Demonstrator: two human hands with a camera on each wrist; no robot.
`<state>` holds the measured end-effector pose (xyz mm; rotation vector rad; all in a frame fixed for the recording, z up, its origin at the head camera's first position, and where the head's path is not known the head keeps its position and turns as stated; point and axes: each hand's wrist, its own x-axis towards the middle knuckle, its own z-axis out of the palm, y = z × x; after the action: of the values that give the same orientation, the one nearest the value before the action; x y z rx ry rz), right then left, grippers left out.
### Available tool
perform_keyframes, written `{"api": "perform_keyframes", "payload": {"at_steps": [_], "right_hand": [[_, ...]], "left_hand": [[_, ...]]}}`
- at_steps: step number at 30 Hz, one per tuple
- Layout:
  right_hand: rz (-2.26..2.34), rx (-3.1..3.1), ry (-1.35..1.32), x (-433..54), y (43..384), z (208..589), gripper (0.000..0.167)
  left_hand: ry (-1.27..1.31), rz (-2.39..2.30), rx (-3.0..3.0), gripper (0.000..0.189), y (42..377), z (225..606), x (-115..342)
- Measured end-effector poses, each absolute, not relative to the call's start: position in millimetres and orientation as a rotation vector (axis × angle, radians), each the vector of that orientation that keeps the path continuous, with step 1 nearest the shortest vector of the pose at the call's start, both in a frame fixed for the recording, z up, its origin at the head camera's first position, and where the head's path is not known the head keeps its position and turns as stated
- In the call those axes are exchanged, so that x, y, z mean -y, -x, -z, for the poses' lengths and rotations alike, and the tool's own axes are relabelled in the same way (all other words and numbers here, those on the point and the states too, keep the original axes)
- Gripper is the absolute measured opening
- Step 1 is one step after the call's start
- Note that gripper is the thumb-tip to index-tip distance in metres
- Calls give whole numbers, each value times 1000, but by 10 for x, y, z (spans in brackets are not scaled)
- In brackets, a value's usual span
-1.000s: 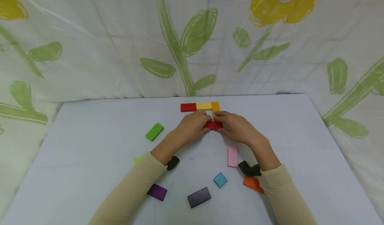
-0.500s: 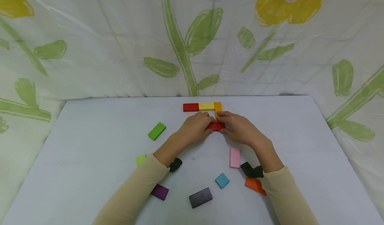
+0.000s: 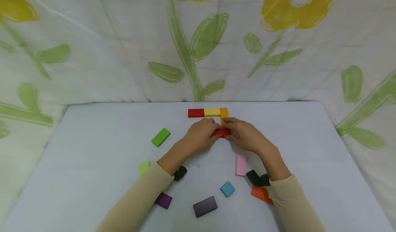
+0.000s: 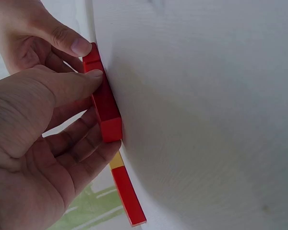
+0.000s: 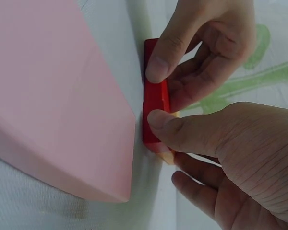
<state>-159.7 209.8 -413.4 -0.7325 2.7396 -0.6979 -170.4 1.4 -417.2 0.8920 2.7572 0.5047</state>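
Observation:
Two red blocks meet end to end near the back of the table. My left hand (image 3: 200, 133) pinches the left red block (image 4: 105, 100) between thumb and fingers. The right red block (image 5: 154, 132) is pinched by my right hand (image 3: 246, 135), its thumb on the near face. Just behind them stands an orange-yellow block (image 3: 224, 112), partly hidden by the right fingers. At its far end it adjoins a yellow block (image 3: 212, 112), followed leftward by another red block (image 3: 196, 113). Fingers cover parts of both held blocks.
Loose blocks lie nearer on the white table (image 3: 102, 156): green (image 3: 161, 137), lime (image 3: 144, 167), purple (image 3: 163, 200), dark grey (image 3: 205, 206), blue (image 3: 227, 189), pink (image 3: 240, 165) and orange (image 3: 261, 194). The sleeves partly cover several. A flower-patterned curtain (image 3: 123, 53) hangs behind.
The small gap between the two red blocks has closed, and their ends now touch. Both hands keep their grip. The head view has shifted slightly.

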Motion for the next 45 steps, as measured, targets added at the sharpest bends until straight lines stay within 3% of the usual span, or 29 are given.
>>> {"api": "perform_keyframes", "payload": {"at_steps": [13,19,34,45], "right_hand": [[685,-2730,713,-2083,1596,4097,49],[658,-2749,719,-2088,1591,4106,49],[623,-2735,704,-2055,1602,4125,53],[611,-2723,706,-2049,1604,4096,54]], "left_hand": [[-893,-523,-2755,30,1697,4143,-9],[-856,-530,-2753,49,1642,4126,57],[-547,-606,-2914,52,1387,3892,1212],[-413,-640,-2906,48,1302,3926,1553]]}}
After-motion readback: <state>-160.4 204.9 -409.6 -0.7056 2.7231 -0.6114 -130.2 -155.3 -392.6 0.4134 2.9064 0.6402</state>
